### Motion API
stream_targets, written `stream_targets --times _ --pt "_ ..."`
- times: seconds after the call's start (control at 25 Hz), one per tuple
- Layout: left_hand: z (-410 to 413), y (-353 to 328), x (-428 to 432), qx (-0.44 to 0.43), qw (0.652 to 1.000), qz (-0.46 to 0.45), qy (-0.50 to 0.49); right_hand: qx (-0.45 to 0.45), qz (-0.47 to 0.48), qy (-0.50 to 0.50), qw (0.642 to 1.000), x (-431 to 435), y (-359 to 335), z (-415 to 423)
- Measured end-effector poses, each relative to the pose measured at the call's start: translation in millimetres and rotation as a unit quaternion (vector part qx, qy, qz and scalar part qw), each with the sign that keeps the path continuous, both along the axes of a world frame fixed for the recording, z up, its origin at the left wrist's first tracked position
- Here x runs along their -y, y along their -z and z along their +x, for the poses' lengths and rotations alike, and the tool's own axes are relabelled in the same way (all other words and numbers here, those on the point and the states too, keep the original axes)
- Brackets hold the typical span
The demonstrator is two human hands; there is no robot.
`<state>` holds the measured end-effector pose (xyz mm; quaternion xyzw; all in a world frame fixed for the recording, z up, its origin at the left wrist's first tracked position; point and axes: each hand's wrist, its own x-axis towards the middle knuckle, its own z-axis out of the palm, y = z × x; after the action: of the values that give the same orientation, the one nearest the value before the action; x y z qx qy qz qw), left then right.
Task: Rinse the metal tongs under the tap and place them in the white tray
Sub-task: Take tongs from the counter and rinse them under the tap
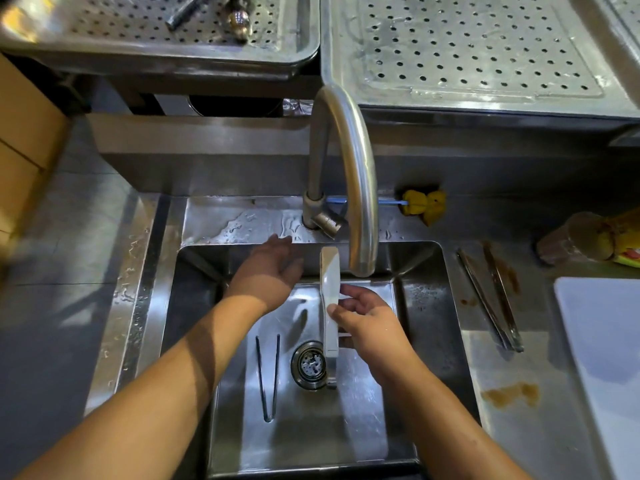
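1. The right hand [370, 323] pinches the metal tongs [329, 282] between thumb and curled fingers; they stand nearly upright over the sink [420, 306], tip just beside the tap [349, 161] spout.
2. The tongs are flat, broad and pale, seemingly brushed metal catching the light.
3. The left hand [270, 271] holds nothing, fingers relaxed and straight, near the tap's base.
4. Thin dark tongs [268, 375] lie on the sink floor beside the round drain [310, 365]; soiled tongs [491, 299] lie on the stained steel counter [519, 427].
5. The smooth white tray [602, 341] sits at the right edge; a yellow sponge [424, 206] rests behind the sink; perforated steel racks [485, 46] stand above.
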<state>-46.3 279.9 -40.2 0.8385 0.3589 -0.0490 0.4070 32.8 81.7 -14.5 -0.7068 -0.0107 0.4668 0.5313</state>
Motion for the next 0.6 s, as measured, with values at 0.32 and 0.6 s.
stream_targets --times 0.32,0.6 --pt "-2 -13 -10 -0.023 0.985 -0.147 0.087 -0.013 0.032 -0.058 0.998 -43 -8 -5" --pt "1 -7 -15 -0.012 0.986 -0.154 0.066 0.291 -0.075 -0.080 0.950 -43 -42 46"
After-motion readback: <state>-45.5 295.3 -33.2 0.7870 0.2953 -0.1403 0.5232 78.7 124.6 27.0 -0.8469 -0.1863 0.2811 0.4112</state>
